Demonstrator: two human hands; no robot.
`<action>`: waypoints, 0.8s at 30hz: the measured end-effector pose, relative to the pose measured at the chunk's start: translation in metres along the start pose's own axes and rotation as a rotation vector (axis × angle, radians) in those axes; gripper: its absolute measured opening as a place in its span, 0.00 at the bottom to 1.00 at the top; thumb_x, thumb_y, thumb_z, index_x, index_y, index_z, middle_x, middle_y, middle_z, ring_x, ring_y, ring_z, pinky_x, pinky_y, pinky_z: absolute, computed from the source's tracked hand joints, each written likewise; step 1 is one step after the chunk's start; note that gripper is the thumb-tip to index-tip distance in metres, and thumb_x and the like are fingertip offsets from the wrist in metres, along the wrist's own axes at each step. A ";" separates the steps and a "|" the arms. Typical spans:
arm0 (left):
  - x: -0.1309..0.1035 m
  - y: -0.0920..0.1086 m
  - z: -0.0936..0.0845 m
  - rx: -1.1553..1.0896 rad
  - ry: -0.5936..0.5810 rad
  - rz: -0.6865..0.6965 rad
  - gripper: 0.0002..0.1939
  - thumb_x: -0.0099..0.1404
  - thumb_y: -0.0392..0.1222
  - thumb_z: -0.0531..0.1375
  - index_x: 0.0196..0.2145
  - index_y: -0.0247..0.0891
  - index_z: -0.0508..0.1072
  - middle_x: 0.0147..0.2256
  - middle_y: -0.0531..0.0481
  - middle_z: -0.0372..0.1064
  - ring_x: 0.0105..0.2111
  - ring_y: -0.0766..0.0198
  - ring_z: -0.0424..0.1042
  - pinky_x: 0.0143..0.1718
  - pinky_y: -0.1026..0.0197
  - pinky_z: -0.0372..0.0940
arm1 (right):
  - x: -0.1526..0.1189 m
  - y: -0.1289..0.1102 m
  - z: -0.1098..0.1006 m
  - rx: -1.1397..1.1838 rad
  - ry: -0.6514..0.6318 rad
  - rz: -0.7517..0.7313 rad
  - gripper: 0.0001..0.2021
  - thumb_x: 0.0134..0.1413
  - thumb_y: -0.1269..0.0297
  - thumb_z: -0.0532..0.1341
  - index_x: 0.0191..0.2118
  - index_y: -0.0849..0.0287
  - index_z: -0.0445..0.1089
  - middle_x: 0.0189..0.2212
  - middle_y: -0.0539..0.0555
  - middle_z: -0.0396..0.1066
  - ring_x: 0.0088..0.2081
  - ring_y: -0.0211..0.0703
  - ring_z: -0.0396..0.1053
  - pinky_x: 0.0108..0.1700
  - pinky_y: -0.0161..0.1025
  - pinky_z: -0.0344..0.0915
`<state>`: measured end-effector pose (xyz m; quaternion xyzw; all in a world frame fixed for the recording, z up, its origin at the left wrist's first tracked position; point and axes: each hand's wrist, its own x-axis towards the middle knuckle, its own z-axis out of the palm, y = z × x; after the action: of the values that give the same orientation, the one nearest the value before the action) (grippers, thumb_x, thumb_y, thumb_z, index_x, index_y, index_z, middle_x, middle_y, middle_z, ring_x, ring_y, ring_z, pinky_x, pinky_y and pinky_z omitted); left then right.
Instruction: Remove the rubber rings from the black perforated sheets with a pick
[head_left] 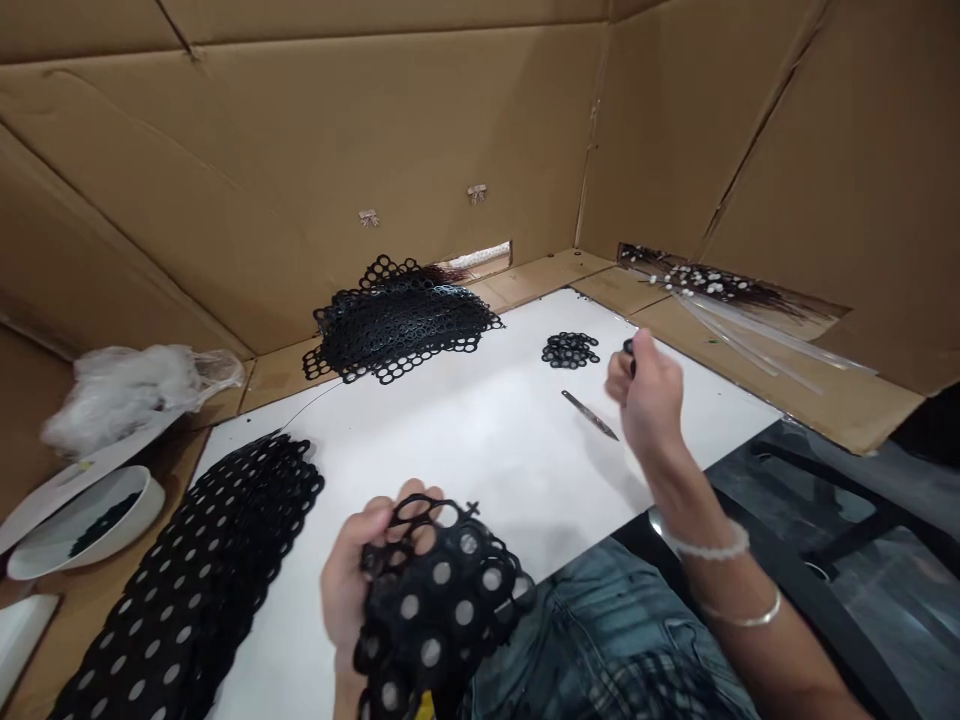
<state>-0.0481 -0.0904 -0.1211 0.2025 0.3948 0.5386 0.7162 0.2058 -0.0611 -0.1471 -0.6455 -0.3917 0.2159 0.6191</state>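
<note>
My left hand (pixel 360 560), low in the centre, is closed on a black perforated piece (pixel 450 600) made of joined rings. Raised over the right part of the white board, my right hand (pixel 649 390) has its fingers pressed together, with a small black bit (pixel 631 352) showing at the fingertips. To its left lie a small heap of black rings (pixel 570 350) and a pointed metal blade (pixel 590 415). A long stack of dotted black mesh (pixel 187 570) lies on the left of the board, and a pile of black ring mesh (pixel 401 320) at the back.
Cardboard walls (pixel 390 130) enclose the white board (pixel 450 430). At the left are a white bowl (pixel 142 510) with dark contents and a clear plastic bag (pixel 135 395). Clear strips (pixel 757 335) and white-tipped dark stems (pixel 705 280) lie at the right back.
</note>
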 end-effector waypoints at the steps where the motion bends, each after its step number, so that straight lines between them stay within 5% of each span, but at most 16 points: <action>1: -0.002 0.005 -0.001 -0.067 0.011 0.024 0.14 0.49 0.35 0.61 0.12 0.39 0.61 0.20 0.54 0.66 0.23 0.65 0.69 0.27 0.64 0.70 | 0.019 0.007 -0.009 -0.094 0.041 -0.032 0.25 0.61 0.41 0.34 0.22 0.53 0.46 0.18 0.48 0.54 0.21 0.38 0.54 0.25 0.37 0.54; 5: -0.005 0.014 0.000 -0.177 -0.014 0.003 0.15 0.49 0.33 0.60 0.11 0.37 0.60 0.16 0.56 0.60 0.16 0.72 0.62 0.19 0.69 0.64 | 0.084 0.033 -0.011 -0.482 -0.050 -0.087 0.18 0.63 0.52 0.51 0.30 0.59 0.66 0.33 0.54 0.70 0.38 0.43 0.67 0.42 0.42 0.64; 9: 0.000 0.010 0.000 -0.124 0.018 -0.099 0.14 0.48 0.33 0.63 0.11 0.36 0.62 0.14 0.56 0.60 0.15 0.73 0.60 0.21 0.68 0.66 | 0.117 0.056 0.019 -0.756 -0.190 -0.099 0.15 0.61 0.59 0.58 0.49 0.62 0.66 0.47 0.56 0.68 0.45 0.44 0.69 0.46 0.47 0.68; 13: 0.007 0.013 -0.006 -0.052 0.065 -0.064 0.16 0.46 0.33 0.66 0.10 0.36 0.62 0.13 0.58 0.61 0.13 0.73 0.60 0.17 0.69 0.64 | 0.123 0.070 0.039 -0.909 -0.267 -0.151 0.16 0.61 0.60 0.59 0.50 0.62 0.65 0.48 0.57 0.67 0.46 0.46 0.69 0.47 0.49 0.69; 17: 0.007 0.018 -0.007 -0.052 0.036 0.036 0.19 0.48 0.33 0.65 0.09 0.37 0.59 0.14 0.56 0.62 0.15 0.72 0.62 0.18 0.69 0.63 | 0.122 0.076 0.036 -0.970 -0.290 -0.220 0.15 0.61 0.60 0.58 0.50 0.62 0.65 0.49 0.57 0.67 0.47 0.46 0.69 0.48 0.49 0.68; 24: -0.001 0.016 0.004 -0.145 0.077 -0.063 0.14 0.48 0.33 0.63 0.12 0.36 0.63 0.13 0.58 0.57 0.14 0.74 0.60 0.16 0.70 0.60 | 0.107 0.064 0.033 -0.897 -0.284 -0.339 0.16 0.61 0.60 0.57 0.52 0.59 0.64 0.53 0.58 0.64 0.51 0.48 0.66 0.52 0.52 0.65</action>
<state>-0.0549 -0.0848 -0.1068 0.1168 0.3883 0.5504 0.7298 0.2602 0.0467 -0.1916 -0.7397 -0.6257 0.0084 0.2474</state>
